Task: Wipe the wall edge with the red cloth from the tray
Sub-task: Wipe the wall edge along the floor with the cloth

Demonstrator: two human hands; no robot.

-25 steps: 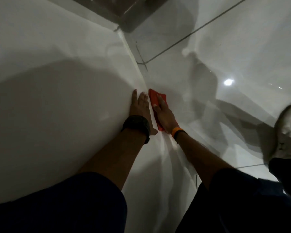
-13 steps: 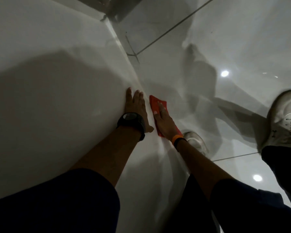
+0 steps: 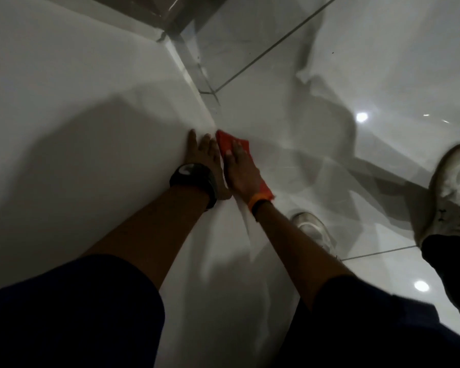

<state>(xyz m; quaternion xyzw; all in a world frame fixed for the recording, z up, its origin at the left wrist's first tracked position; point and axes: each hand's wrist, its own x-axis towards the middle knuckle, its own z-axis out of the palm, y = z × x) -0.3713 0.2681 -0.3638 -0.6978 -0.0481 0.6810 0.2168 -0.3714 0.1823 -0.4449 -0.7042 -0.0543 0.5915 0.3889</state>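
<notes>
While the left hand [image 3: 202, 158] lies flat and spread on the wall [image 3: 91, 107], likely as a brace, the right hand [image 3: 241, 171] presses the red cloth [image 3: 227, 141] with straight fingers against the wall edge [image 3: 210, 119], the cloth's free corner pointing toward 11 o'clock along the seam, though blur hides the thumb.

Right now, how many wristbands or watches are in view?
2. A black round-faced watch on the left wrist, against the white wall; a thin orange band behind the right hand pressing the red cloth.
</notes>
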